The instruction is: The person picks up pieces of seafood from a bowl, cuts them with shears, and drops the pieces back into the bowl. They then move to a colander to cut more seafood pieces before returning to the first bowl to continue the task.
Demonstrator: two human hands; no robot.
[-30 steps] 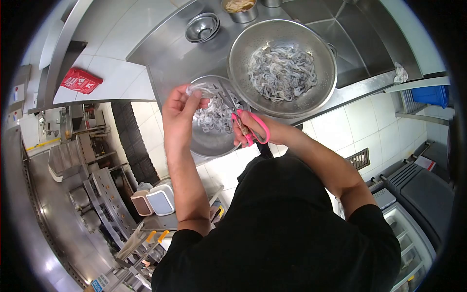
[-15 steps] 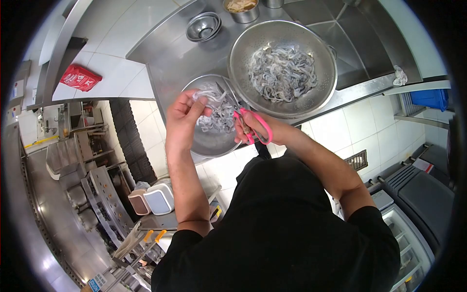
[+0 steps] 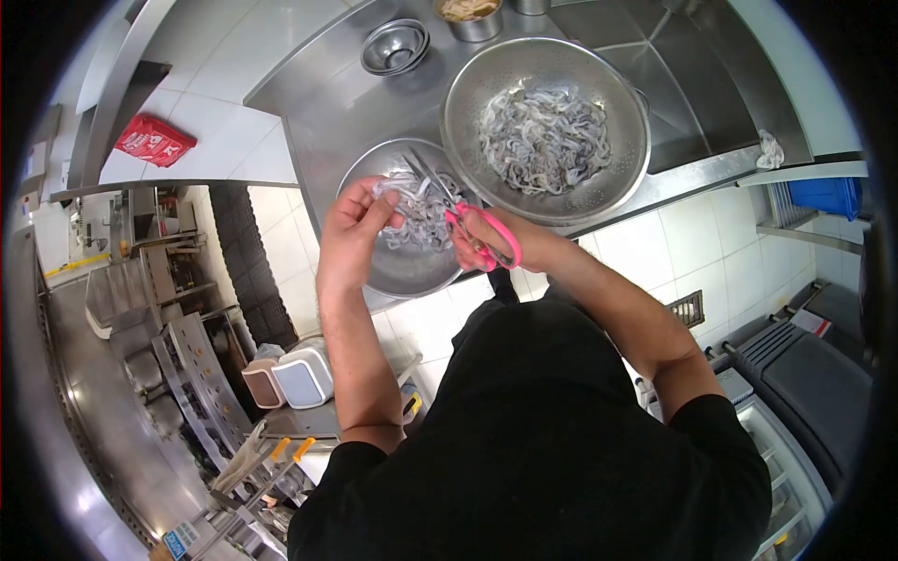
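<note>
My left hand (image 3: 358, 222) pinches whitish, slippery-looking squid strips (image 3: 402, 185) between thumb and fingers, over the left side of a steel bowl (image 3: 409, 283). Scissors (image 3: 433, 177) with pink handles are gripped in my right hand (image 3: 479, 239), at the bowl's right rim. Their blades point up and away across the bowl, close to the held strips. A heap of cut grey-white squid pieces (image 3: 428, 227) lies in the bowl, partly covered by the hands. Right beside it stands a large perforated colander (image 3: 613, 89) holding a bigger pile of squid strips (image 3: 543, 140).
Small nested steel bowls (image 3: 396, 49) sit behind on the steel counter (image 3: 323, 117). A steel pot (image 3: 475, 26) of pale food is at the back. The sink (image 3: 711, 84) lies to the right. On the left, a red packet (image 3: 155, 140) rests on a white surface.
The bowl has shifted slightly left. Strips that stretched from my left hand toward the blades now reach less far across. The scissors stay in my right hand.
</note>
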